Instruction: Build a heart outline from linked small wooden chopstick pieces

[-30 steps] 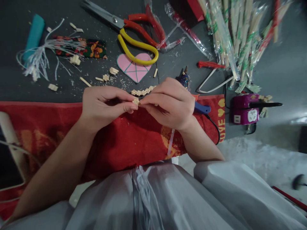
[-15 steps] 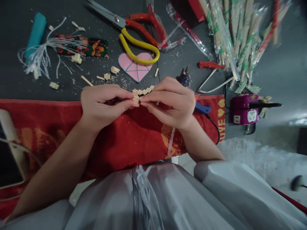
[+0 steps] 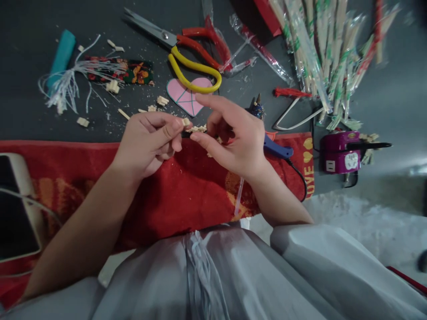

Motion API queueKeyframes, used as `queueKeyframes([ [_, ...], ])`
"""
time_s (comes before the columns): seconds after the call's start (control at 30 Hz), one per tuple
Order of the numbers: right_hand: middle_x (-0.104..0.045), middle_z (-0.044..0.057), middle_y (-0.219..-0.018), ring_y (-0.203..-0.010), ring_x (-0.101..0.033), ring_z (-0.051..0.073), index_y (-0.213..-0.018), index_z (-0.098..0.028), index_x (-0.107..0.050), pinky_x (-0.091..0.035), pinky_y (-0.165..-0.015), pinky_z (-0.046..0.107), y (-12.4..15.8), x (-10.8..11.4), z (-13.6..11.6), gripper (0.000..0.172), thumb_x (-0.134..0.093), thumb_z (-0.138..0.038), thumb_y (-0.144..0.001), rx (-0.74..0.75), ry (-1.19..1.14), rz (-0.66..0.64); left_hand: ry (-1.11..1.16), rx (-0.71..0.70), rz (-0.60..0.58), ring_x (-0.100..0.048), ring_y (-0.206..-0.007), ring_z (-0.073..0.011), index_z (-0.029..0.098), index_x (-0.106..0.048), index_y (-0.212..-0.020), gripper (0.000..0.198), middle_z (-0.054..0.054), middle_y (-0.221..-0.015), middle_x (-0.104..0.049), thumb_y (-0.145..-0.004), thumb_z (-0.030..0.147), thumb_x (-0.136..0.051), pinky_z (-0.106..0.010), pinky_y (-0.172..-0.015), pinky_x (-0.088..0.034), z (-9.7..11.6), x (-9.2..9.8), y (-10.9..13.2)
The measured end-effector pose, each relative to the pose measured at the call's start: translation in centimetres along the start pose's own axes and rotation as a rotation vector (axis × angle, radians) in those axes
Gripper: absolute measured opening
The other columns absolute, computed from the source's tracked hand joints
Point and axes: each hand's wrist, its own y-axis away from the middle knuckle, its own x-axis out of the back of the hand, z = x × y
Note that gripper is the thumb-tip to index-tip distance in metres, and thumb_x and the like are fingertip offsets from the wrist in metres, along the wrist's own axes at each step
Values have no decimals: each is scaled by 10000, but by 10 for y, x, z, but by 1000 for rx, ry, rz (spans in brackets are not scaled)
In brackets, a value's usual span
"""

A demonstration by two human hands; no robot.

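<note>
Pale piece (image 3: 186,121) pinched in left hand (image 3: 147,142); right hand (image 3: 238,138) spread wide; sticks (image 3: 339,33) inside clear wrappers (image 3: 313,66).

table (image 3: 20,53): was dim, dark grey; top right corner sank nearly black
right edge: caught pale glare, looked smeared and stretched
towel (image 3: 207,195): took a soft dark shadow beside the left arm (image 3: 100,218)
wrapped sticks (image 3: 308,44): gave small plastic glints
floor (image 3: 360,218): was paler, blurry
right hand (image 3: 236,138): was evenly lit, slightly soft
light source: could not tell
</note>
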Motion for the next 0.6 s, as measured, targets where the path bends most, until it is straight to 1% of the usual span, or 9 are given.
queueKeyframes([
  [0.07,-735,9,-871,-790,-676,139,-1222,-212,-667,-566,-812,281,-1,-2,1,257,-611,-324,-997,53,10,3,-8,5,11,-278,-292,0,155,-740,-720,408,29,-453,-569,-619,461,-990,-141,-286,-155,-1,0,0],
  [0.13,-734,19,-887,-836,-688,144,-1092,-221,-712,-554,-811,286,-1,-2,4,212,-549,-341,-1028,70,33,-9,-11,-4,18,-263,-292,4,168,-742,-710,397,32,-447,-571,-606,454,-997,-141,-282,-150,-2,1,0],
  [0.2,-733,31,-900,-879,-696,156,-997,-231,-723,-547,-821,298,0,-1,9,253,-495,-328,-1048,37,58,-14,-30,-20,32,-251,-295,9,172,-750,-724,397,33,-458,-583,-603,459,-997,-145,-281,-153,-2,1,0],
  [0.27,-733,47,-926,-911,-700,173,-967,-237,-722,-548,-832,312,0,4,16,273,-474,-313,-1052,-6,80,2,-65,-59,71,-265,-300,6,170,-762,-750,403,33,-465,-587,-608,468,-993,-151,-283,-155,-2,3,-1],
  [0.37,-726,60,-930,-913,-694,198,-938,-245,-717,-552,-826,326,0,19,26,277,-484,-349,-1046,-82,149,62,-127,-189,183,-309,-312,-3,171,-770,-774,403,40,-461,-581,-617,469,-989,-161,-289,-175,-4,8,-5],
  [0.43,-726,53,-908,-902,-686,209,-907,-249,-713,-550,-802,330,-2,32,30,236,-533,-350,-1022,-123,211,113,-180,-300,283,-351,-322,-13,176,-774,-794,405,47,-468,-591,-616,469,-988,-169,-294,-210,-5,12,-7],
  [0.5,-717,34,-854,-872,-677,222,-858,-252,-710,-540,-768,344,-6,44,32,140,-618,-284,-960,-173,316,179,-260,-412,362,-418,-354,-27,181,-781,-822,391,43,-502,-621,-641,468,-975,-176,-306,-256,-7,18,-9],
  [0.53,-709,29,-812,-845,-671,228,-819,-250,-710,-528,-744,352,-8,48,33,100,-665,-225,-905,-205,397,228,-312,-475,378,-454,-378,-32,184,-786,-834,365,38,-527,-640,-673,461,-960,-178,-322,-287,-8,20,-10],
  [0.6,-697,19,-727,-778,-657,229,-736,-246,-707,-495,-679,351,-11,52,34,134,-725,-124,-789,-238,534,336,-444,-604,384,-551,-469,-45,203,-800,-868,273,17,-661,-722,-740,406,-931,-179,-391,-378,-11,25,-10],
])
